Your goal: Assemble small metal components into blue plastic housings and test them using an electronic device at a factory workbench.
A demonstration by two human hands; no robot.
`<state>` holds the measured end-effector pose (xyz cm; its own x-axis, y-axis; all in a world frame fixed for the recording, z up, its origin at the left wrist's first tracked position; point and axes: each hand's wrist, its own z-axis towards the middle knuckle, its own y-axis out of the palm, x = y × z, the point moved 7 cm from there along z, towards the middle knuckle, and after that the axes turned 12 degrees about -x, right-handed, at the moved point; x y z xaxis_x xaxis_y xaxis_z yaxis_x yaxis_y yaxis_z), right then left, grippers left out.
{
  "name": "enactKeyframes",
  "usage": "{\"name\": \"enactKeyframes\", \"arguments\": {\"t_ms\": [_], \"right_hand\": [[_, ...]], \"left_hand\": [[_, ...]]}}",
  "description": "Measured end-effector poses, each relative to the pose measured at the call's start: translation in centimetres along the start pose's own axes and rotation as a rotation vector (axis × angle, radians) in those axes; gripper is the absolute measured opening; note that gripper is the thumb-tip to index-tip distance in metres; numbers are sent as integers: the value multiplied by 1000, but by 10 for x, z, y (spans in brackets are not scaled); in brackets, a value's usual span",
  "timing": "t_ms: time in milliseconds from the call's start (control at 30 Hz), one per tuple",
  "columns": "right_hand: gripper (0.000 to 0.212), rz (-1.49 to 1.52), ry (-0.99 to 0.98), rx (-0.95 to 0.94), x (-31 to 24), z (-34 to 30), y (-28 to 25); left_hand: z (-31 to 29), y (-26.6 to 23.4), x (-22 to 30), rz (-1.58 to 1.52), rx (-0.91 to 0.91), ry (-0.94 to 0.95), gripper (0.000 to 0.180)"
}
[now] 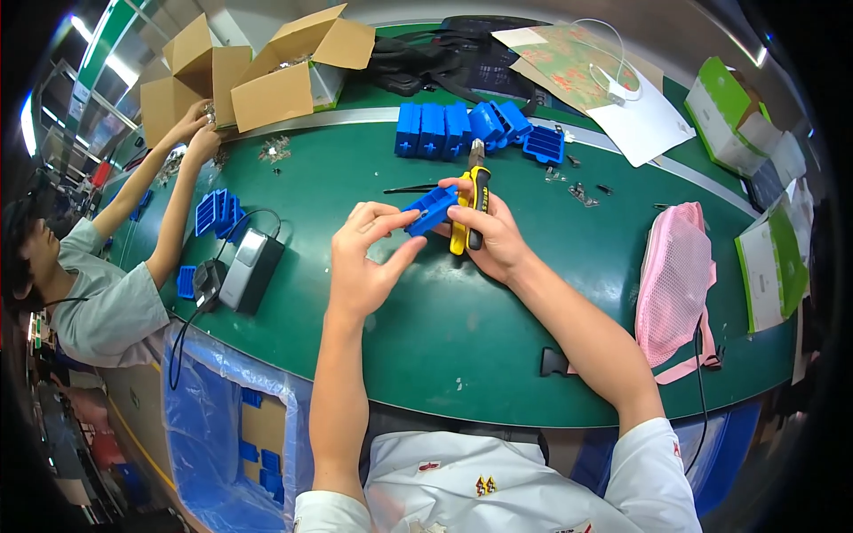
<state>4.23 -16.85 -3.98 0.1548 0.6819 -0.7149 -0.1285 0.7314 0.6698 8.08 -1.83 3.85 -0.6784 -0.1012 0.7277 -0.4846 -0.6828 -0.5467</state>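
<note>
A small blue plastic case (432, 211) with open compartments is held tilted above the green table, between my two hands. My left hand (364, 258) has its index finger and thumb at the case's left end, pinching it. My right hand (494, 238) grips the other end with thumb and forefinger. Tucked in that same hand is a pair of pliers (480, 197) with yellow and black handles, jaws pointing away from me. A thin black tool (409, 188) lies on the table just beyond the case.
Blue cases (433, 131) stand in a row at the back, near small metal parts (582, 194). A pink mesh bag (677, 275) lies right. On the left are a grey power bank (251, 271), cardboard boxes (275, 93) and a co-worker's hands (200, 124) at metal parts.
</note>
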Motion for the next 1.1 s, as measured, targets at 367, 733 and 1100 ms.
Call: {"name": "enactKeyframes", "arguments": {"t_ms": [367,733,1100], "right_hand": [[37,54,-8,-18,2,-1,-2],[37,72,-5,-11,1,-2,1],[39,12,20,-25,3,-3,1]], "left_hand": [[4,17,6,186,202,201,37],[4,19,11,166,211,254,34],[6,19,14,182,144,254,27]]}}
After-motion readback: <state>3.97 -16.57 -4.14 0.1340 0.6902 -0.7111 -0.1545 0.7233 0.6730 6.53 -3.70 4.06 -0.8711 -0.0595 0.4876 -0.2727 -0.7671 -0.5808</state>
